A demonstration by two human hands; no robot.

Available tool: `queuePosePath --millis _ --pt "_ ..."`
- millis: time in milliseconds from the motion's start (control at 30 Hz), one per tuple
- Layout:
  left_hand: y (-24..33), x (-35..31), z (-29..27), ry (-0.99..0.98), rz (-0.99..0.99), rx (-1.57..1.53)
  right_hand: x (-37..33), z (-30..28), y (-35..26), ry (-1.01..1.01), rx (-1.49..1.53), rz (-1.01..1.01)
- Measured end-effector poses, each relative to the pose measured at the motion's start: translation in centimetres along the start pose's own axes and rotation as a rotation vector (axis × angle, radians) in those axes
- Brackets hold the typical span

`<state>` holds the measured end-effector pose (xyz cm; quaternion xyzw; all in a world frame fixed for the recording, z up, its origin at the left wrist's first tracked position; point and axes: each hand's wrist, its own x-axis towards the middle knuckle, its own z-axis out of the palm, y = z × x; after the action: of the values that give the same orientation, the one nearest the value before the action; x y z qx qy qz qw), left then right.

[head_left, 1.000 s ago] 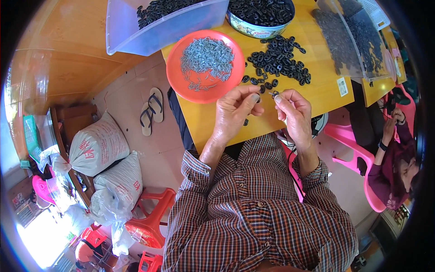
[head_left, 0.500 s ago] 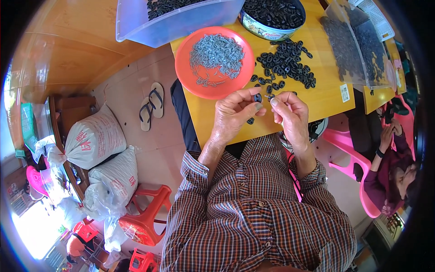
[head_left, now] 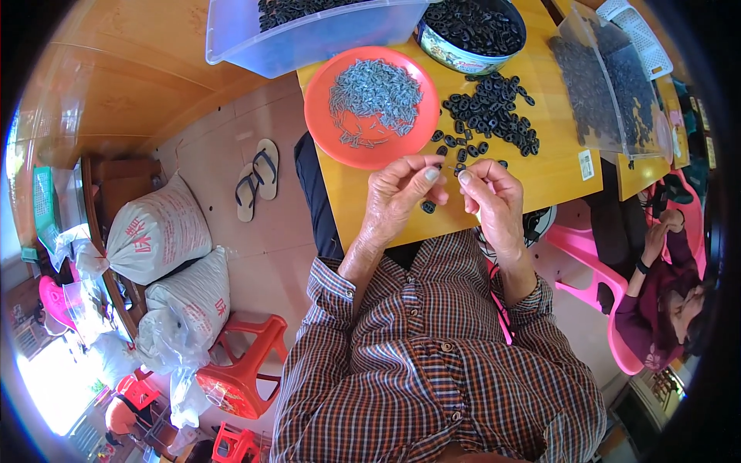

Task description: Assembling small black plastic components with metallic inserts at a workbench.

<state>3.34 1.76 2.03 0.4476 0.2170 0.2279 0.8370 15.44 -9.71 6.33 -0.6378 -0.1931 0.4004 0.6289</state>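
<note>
My left hand point(head_left: 397, 193) is closed in a pinch at the table's front edge, with a small black oval piece point(head_left: 439, 165) mostly hidden at its fingertips. Facing it, my right hand point(head_left: 494, 197) is pinched too. A thin grey metal pin point(head_left: 453, 167) seems to stick out from its fingertips toward the left hand. Behind the hands lies a heap of black oval two-holed pieces point(head_left: 494, 108), a few of them loose near my fingers. One black piece point(head_left: 428, 207) lies below the left fingers. A red plate point(head_left: 316, 127) holds many small grey metal pins.
On the yellow table point(head_left: 556, 166) stand a clear plastic bin point(head_left: 309, 50) and a round tin point(head_left: 467, 62) of black parts. Another clear bin point(head_left: 594, 143) stands at right. A person point(head_left: 664, 309) sits at far right. Red stool point(head_left: 247, 366), white sacks point(head_left: 158, 228) and sandals point(head_left: 256, 181) are left.
The view has shifted slightly. My hands stay pinched close together; the black piece in the left fingers shows less now, and the dark piece seen at the right fingertips is no longer visible.
</note>
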Motion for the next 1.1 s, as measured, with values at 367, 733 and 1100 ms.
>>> queuePosePath --millis 367,733,1100 --pt "-0.07 0.15 -0.06 0.119 -0.022 -0.110 0.26 0.79 0.13 -0.013 -0.041 0.015" --pt "-0.06 -0.13 0.05 0.019 0.039 -0.054 0.12 0.83 0.36 0.004 -0.048 -0.002" --pt "-0.22 -0.24 0.01 0.001 0.038 -0.028 -0.13 0.75 0.33 -0.011 -0.062 -0.017"
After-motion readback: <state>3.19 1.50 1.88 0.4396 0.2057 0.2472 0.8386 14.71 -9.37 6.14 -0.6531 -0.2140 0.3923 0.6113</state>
